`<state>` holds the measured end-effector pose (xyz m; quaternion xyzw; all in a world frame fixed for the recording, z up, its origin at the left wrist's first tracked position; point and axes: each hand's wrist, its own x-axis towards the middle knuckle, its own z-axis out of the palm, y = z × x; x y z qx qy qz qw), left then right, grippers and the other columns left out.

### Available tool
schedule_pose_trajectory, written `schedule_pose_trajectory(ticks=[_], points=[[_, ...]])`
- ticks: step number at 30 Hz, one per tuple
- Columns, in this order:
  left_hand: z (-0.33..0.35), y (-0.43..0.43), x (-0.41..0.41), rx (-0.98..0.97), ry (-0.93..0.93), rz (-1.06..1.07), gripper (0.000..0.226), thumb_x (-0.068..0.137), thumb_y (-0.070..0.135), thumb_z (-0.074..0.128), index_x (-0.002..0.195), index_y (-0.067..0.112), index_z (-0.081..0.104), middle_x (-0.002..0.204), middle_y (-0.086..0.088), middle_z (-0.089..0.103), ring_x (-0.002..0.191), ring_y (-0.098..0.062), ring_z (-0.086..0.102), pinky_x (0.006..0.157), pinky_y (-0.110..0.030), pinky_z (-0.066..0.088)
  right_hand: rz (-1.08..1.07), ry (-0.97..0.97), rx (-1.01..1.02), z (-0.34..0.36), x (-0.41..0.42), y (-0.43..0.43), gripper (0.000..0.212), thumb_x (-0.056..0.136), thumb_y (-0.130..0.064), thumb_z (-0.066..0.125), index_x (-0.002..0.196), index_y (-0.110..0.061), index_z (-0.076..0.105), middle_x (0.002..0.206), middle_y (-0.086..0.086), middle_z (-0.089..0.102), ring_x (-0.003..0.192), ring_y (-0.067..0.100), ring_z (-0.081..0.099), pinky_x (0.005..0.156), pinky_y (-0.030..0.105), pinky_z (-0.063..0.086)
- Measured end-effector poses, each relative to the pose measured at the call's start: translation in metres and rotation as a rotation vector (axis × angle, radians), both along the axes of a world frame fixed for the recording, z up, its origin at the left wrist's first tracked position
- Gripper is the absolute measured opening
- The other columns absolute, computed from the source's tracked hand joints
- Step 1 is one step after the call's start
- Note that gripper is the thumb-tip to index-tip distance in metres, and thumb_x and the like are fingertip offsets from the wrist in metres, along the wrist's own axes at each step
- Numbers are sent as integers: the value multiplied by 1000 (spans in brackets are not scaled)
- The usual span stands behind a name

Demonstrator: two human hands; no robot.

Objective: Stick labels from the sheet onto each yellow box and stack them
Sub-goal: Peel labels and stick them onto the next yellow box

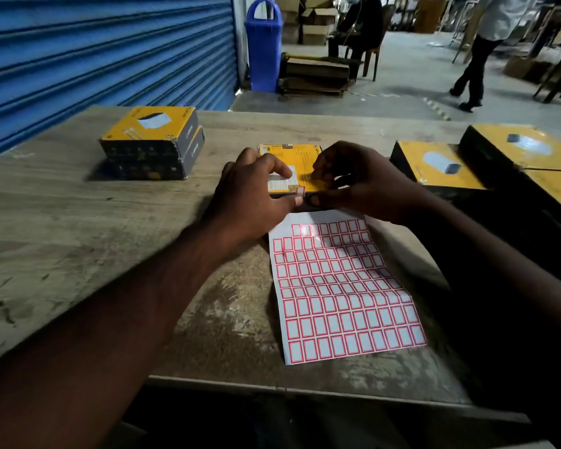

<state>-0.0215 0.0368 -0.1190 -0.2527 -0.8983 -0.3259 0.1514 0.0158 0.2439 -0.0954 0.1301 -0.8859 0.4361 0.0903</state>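
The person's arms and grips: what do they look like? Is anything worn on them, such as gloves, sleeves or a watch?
Nothing worn is visible. The left grip and right grip have no gloves or rings. The left forearm and right forearm show no sleeve, watch or band up to the picture's edge. The right one lies in shadow, so small details there are uncertain.

Head-worn view (close), down over table (78, 222)

Worn wooden table (78, 222), workshop behind.
A blue roller shutter (94, 50) filled the upper left; a blue bin (263, 50) stood top centre beside stacked cardboard (316, 74), a seated person (360, 24) behind, a walking person (486, 43) upper right.
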Motion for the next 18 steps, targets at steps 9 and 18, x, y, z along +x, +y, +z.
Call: schedule_pose_trajectory(ticks=[9,18], points=[[0,-4,-3,4,-9,-27,46,74,58,72,109,29,65,116,1,52,114,-25,54,94,-39,48,-32,108,124,-3,-2,-7,44,72,-26,86,106,-11,64,99,3,67,89,20,65,79,43,57],[2,-8,-4,-11,6,-57,39,77,42,78,111,28,66,112,3,53,111,-21,55,91,-36,49,-51,56,115,0,0,-8,45,73,-29,85,108,-13,63,102,1,66,93,16,65,82,37,58]])
